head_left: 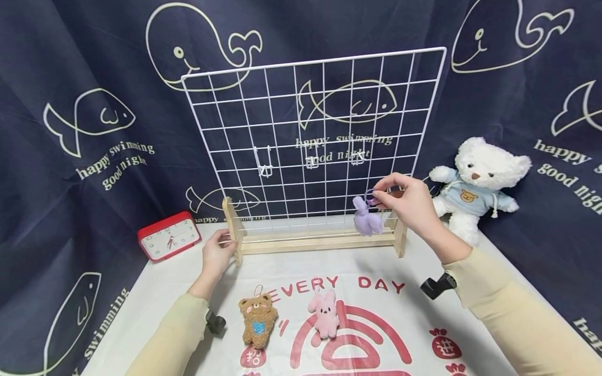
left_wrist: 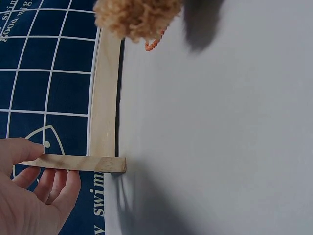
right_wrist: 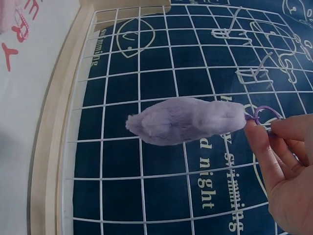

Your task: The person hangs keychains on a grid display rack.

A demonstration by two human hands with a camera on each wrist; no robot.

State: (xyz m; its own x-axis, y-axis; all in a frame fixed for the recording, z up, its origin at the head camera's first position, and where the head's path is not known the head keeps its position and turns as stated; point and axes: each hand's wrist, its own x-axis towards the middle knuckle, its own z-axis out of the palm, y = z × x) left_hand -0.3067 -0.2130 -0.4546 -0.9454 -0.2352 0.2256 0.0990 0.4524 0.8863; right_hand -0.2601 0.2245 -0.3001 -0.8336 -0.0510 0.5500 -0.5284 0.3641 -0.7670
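Observation:
A purple plush rabbit charm point(head_left: 368, 222) hangs by its purple loop point(right_wrist: 268, 110) in front of the white wire grid point(head_left: 314, 63), toward its lower right. My right hand point(head_left: 409, 201) pinches that loop between thumb and fingers. At the other end, my left hand point(head_left: 218, 254) grips the left wooden support point(left_wrist: 93, 163) of the grid's stand, thumb on one side and fingers on the other. Three white hooks hang on the grid: a left one point(head_left: 265, 170), a middle one point(head_left: 312, 162) and a right one point(head_left: 357, 157), with nothing on them.
A brown bear charm point(head_left: 258, 321) and a pink rabbit charm point(head_left: 325, 316) lie on the printed white tablecloth point(head_left: 277, 271) in front of the stand. Left of it stands a red clock point(head_left: 170, 237). A white teddy bear point(head_left: 484, 183) sits at right, against a dark blue curtain point(head_left: 113, 47).

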